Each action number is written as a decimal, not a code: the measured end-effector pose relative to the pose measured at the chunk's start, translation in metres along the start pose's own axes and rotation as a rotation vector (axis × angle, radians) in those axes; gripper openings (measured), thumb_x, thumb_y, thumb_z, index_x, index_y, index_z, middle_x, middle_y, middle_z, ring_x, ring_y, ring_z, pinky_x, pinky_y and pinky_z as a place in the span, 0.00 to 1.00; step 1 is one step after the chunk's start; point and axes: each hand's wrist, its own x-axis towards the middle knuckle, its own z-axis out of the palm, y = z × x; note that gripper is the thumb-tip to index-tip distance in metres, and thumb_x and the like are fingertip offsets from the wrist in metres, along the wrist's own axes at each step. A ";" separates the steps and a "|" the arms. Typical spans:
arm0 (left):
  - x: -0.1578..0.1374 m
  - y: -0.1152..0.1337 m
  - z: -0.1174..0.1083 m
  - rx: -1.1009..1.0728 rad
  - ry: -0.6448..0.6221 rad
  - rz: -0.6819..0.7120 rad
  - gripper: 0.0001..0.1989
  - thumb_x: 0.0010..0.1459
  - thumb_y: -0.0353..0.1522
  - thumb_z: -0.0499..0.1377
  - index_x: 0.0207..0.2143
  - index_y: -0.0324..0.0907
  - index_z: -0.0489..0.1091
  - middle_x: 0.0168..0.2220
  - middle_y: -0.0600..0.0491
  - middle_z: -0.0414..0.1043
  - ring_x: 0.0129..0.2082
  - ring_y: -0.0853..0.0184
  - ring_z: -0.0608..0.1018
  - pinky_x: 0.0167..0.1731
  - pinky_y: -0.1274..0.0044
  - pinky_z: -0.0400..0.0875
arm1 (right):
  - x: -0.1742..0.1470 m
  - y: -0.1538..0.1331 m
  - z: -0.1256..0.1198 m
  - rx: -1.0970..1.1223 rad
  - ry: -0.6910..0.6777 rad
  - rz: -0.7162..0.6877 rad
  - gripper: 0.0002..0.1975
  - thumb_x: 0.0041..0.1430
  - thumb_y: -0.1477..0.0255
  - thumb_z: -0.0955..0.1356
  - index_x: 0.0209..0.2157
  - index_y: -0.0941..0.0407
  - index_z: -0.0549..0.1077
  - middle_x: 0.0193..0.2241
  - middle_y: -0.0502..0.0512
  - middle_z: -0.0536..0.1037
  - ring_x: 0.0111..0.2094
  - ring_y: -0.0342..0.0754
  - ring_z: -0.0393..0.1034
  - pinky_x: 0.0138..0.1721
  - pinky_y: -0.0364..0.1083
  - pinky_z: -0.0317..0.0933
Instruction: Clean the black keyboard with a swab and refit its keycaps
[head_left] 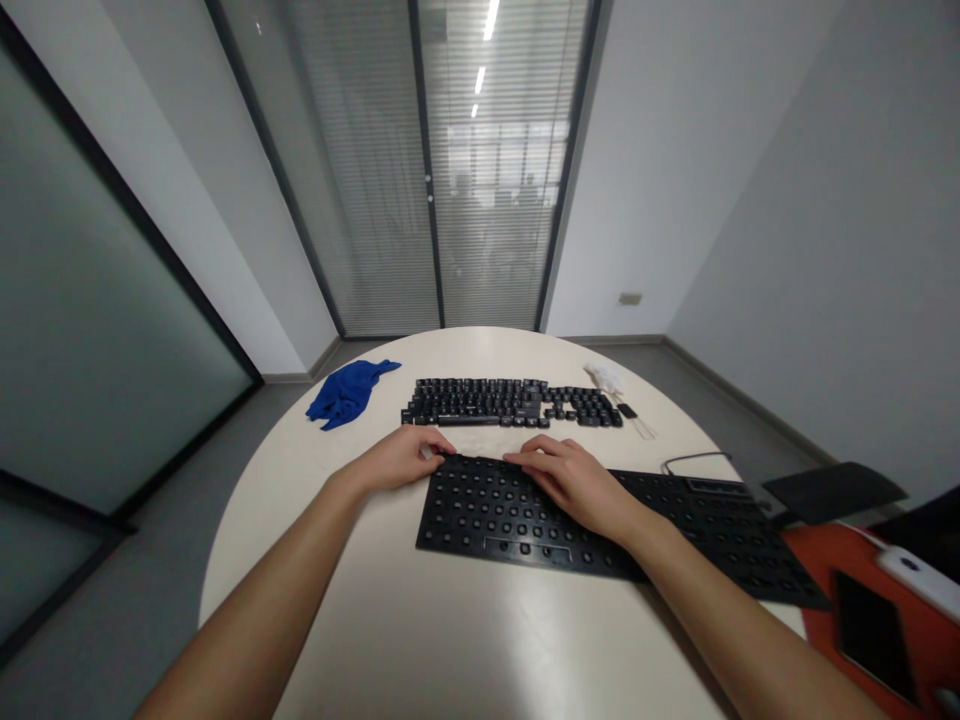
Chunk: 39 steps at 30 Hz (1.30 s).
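Our left hand (401,460) touches the far-left corner of the keyboard base (472,508) on the surface (412,630); we cannot tell its grip. Beyond, keycaps (476,402) lie off the base, whose visible sockets (490,526) look mostly bare. Our right hand (574,485) rests there, grip hidden too.

Fairly dim, even light; beyond the right hand (574,485), bright strips (491,20) gleam in the glass panel (495,230). Pale glare marks the tabletop (517,650) nearer than that hand. Wide-angle distortion tilts the walls (750,150) beyond it.
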 end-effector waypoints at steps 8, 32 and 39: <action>0.000 0.000 0.000 -0.001 -0.003 -0.001 0.14 0.57 0.26 0.59 0.43 0.42 0.80 0.44 0.49 0.81 0.42 0.62 0.80 0.46 0.73 0.72 | -0.001 0.002 0.000 0.022 -0.013 -0.025 0.20 0.71 0.76 0.63 0.60 0.48 0.71 0.46 0.57 0.77 0.45 0.52 0.74 0.48 0.54 0.66; 0.000 0.003 0.000 -0.009 -0.016 -0.017 0.14 0.57 0.26 0.58 0.43 0.42 0.80 0.44 0.49 0.81 0.42 0.63 0.79 0.42 0.74 0.71 | -0.003 0.012 -0.004 0.091 0.001 -0.040 0.20 0.67 0.79 0.63 0.56 0.50 0.75 0.44 0.57 0.78 0.44 0.51 0.74 0.48 0.53 0.68; 0.000 0.005 -0.001 -0.003 -0.020 -0.023 0.14 0.57 0.26 0.58 0.42 0.42 0.80 0.44 0.49 0.81 0.42 0.62 0.79 0.42 0.74 0.72 | -0.004 0.014 -0.004 0.092 0.023 -0.044 0.19 0.67 0.80 0.63 0.54 0.50 0.76 0.44 0.57 0.78 0.45 0.52 0.73 0.49 0.54 0.68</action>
